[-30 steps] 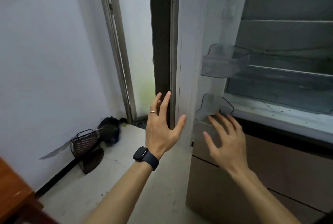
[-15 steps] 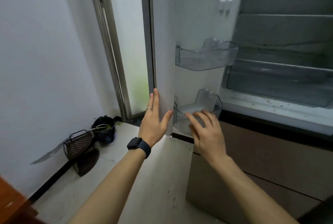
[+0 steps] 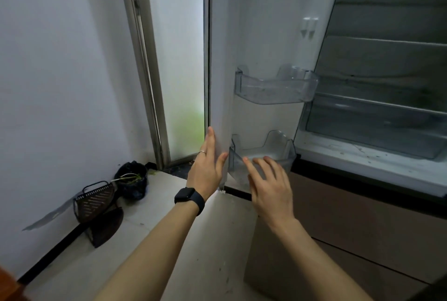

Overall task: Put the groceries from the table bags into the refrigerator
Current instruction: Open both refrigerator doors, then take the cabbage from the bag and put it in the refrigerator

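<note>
Nearest to me, my two bare forearms reach up from the bottom of the view. My left hand [image 3: 207, 172], with a dark smartwatch [image 3: 189, 199] on the wrist and a thin ring on one finger, lies flat and open with its fingers straight against the outer edge of the tall white refrigerator door [image 3: 221, 63]; the thumb presses the door's inner face, so the hand pinches the edge lightly and does not close around anything. My right hand [image 3: 270, 185] is open too, fingers spread and slightly curled, with the fingertips at the front wall of the lower clear plastic door bin [image 3: 278, 153]. I cannot tell whether they touch it. Neither hand carries any food.

The door stands open, swung toward me and to the left, its inner side facing right. Its long axis runs vertically. Above the lower bin sits a second clear plastic door bin [image 3: 275, 85], also empty.

Farther right is the dim refrigerator interior [image 3: 387, 58], with horizontal glass shelves and a clear crisper drawer [image 3: 372, 131] below them. All of it looks empty. Beneath is a beige drawer front [image 3: 362, 228].

On the pale floor to the left rest a dark perforated dustpan [image 3: 94, 200] and a small black bag [image 3: 131, 181], by a white wall and a frosted glass door.

I judge the task barely begun: the refrigerator is open, but no groceries, bags or table are in view, so all the loading remains.
</note>
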Tool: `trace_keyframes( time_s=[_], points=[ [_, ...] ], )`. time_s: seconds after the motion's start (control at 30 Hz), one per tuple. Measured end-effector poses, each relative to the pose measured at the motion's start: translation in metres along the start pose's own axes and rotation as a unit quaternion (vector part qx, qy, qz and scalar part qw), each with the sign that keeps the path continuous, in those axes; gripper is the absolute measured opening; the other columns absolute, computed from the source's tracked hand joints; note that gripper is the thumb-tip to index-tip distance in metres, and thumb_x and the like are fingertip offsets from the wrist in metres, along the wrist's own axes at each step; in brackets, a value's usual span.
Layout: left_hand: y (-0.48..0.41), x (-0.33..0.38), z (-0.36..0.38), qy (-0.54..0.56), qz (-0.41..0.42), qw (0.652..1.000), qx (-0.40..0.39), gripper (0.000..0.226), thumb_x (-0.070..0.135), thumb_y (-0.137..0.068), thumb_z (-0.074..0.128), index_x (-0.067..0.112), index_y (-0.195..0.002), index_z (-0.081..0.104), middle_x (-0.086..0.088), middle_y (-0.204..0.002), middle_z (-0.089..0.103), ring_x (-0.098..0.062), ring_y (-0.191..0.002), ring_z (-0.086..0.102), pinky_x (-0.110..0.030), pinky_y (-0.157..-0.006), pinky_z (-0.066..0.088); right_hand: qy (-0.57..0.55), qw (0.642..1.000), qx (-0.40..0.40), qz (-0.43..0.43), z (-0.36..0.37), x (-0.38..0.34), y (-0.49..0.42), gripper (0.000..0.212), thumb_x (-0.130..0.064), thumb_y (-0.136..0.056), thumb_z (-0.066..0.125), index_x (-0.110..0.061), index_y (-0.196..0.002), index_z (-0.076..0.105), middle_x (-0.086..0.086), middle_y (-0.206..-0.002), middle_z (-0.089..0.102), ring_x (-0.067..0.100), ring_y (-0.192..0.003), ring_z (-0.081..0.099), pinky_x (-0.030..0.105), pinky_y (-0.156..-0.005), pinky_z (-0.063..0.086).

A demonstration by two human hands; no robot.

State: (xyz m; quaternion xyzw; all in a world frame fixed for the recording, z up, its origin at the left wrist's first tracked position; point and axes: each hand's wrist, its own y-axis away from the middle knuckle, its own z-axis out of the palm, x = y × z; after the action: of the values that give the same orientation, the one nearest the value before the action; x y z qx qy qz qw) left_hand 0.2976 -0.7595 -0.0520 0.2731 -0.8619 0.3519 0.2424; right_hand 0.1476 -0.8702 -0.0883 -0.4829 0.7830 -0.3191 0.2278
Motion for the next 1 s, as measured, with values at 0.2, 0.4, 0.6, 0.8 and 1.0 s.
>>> trace_keyframes(
  time_s=[0.2, 0.4, 0.6, 0.8, 1.0],
  points=[
    [0.006, 0.003, -0.017, -0.063, -0.054, 0.995, -0.059, 0.081, 0.041, -0.099, 0.050, 0.039, -0.155, -0.008, -0.012, -0.165, 0.005, -0.034, -0.144, 0.032, -0.047, -0.107, 0.043, -0.016, 0.990, -0.140, 0.023, -0.026, -0.003, -0.011, 0.061, -0.029, -0.094, 0.054, -0.029, -0.152, 0.036, 0.003, -0.149, 0.048, 0.027, -0.142, 0.035, 0.043, -0.109, 0.041],
    [0.075, 0.002, -0.070, -0.145, -0.062, 0.984, -0.086, 0.062, 0.032, -0.095, 0.055, 0.030, -0.153, 0.032, -0.009, -0.160, 0.029, -0.027, -0.146, 0.025, -0.041, -0.118, 0.026, -0.105, 0.981, -0.164, 0.018, -0.089, -0.028, 0.000, 0.048, -0.037, -0.098, 0.052, -0.030, -0.145, 0.048, -0.006, -0.150, 0.048, 0.016, -0.140, 0.037, 0.032, -0.113, 0.033],
    [0.188, -0.014, -0.127, -0.176, -0.114, 0.974, -0.088, 0.054, 0.040, -0.096, 0.052, 0.033, -0.149, 0.041, 0.003, -0.154, 0.040, -0.019, -0.142, 0.034, -0.043, -0.116, 0.029, -0.234, 0.955, -0.180, -0.004, -0.125, -0.078, 0.060, 0.039, -0.041, -0.097, 0.054, -0.032, -0.135, 0.060, -0.014, -0.138, 0.058, 0.008, -0.130, 0.047, 0.033, -0.108, 0.042],
    [0.320, -0.037, -0.206, -0.246, -0.214, 0.943, -0.071, 0.050, 0.042, -0.097, 0.050, 0.035, -0.146, 0.044, 0.006, -0.149, 0.047, -0.015, -0.136, 0.041, -0.036, -0.112, 0.036, -0.308, 0.913, -0.258, -0.072, -0.121, -0.178, 0.128, 0.037, -0.042, -0.098, 0.054, -0.034, -0.133, 0.061, -0.016, -0.136, 0.058, 0.009, -0.132, 0.045, 0.025, -0.110, 0.032],
    [0.450, -0.047, -0.309, -0.266, -0.342, 0.901, 0.014, 0.046, 0.039, -0.096, 0.052, 0.034, -0.142, 0.049, 0.008, -0.143, 0.053, -0.015, -0.131, 0.046, -0.036, -0.108, 0.040, -0.340, 0.867, -0.314, -0.186, -0.140, -0.317, 0.169, 0.039, -0.045, -0.099, 0.050, -0.036, -0.137, 0.057, -0.018, -0.138, 0.056, 0.006, -0.134, 0.040, 0.028, -0.109, 0.036]
  ],
)
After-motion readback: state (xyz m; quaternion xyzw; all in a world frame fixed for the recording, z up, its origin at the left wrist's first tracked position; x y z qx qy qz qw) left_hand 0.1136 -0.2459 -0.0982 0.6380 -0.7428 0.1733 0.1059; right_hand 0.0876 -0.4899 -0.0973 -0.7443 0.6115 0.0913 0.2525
